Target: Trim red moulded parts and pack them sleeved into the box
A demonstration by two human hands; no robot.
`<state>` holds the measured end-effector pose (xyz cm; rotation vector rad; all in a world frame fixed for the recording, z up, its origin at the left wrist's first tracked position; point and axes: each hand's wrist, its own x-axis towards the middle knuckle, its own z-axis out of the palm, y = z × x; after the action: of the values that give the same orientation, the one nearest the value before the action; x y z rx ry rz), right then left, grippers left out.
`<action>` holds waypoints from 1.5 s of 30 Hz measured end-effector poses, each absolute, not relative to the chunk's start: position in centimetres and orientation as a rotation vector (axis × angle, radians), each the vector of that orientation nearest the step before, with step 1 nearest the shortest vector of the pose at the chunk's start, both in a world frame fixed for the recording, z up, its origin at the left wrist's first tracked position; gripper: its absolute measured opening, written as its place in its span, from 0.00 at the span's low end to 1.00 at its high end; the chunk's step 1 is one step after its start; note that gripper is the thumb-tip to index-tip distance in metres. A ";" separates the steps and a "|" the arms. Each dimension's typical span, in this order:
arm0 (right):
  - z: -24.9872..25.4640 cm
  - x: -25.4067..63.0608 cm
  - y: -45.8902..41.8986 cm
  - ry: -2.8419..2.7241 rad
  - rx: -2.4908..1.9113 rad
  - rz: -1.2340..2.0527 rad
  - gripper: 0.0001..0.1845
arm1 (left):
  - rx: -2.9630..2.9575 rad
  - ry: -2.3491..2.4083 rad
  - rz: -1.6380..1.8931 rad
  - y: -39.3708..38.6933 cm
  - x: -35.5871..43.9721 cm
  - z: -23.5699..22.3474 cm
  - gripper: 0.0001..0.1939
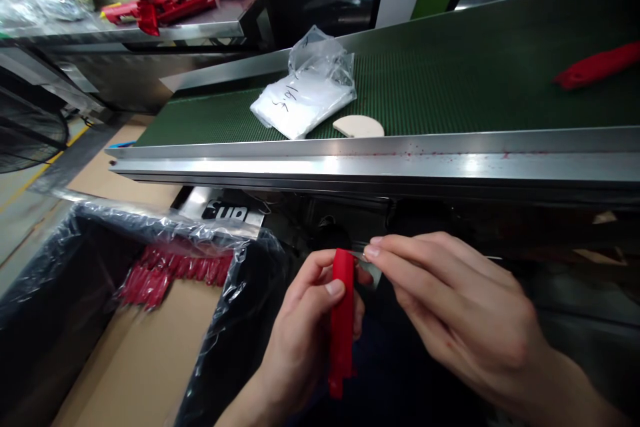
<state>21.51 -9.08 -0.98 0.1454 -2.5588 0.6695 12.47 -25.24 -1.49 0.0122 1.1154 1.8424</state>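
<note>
My left hand (300, 330) grips a long, narrow red plastic piece (343, 320) below the conveyor's near edge. My right hand (460, 307) pinches a thin, pale sliver (360, 255) by its far end; whether they touch, can't tell. Progress, my reading: glossy red pieces (175, 267) lie in rows toward the far edge of the black, plastic-lined box (30, 293); the held one and an elongated red piece (600, 67) on the green ribbed conveyor (425, 97) remain outside. The latter is cut off at right. Sliver's kind unclear; some left fingers hidden.
</note>
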 end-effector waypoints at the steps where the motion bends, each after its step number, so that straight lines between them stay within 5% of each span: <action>1: -1.0 21.5 -9.1 -2.560 0.146 0.665 0.25 | 0.011 1.117 1.843 -25.3 12.5 -1.5 0.08; 38: -1.9 23.8 -12.4 -2.637 0.267 0.660 0.19 | -0.018 1.134 1.923 -24.5 10.7 -1.3 0.08; 45: -0.1 24.0 -10.5 -2.505 0.143 0.969 0.20 | -0.108 1.000 1.994 -23.9 10.0 -1.1 0.07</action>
<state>23.99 -10.47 -0.06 0.1431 -2.5046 0.9686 10.05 -23.86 -1.07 -0.1077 1.0000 1.9935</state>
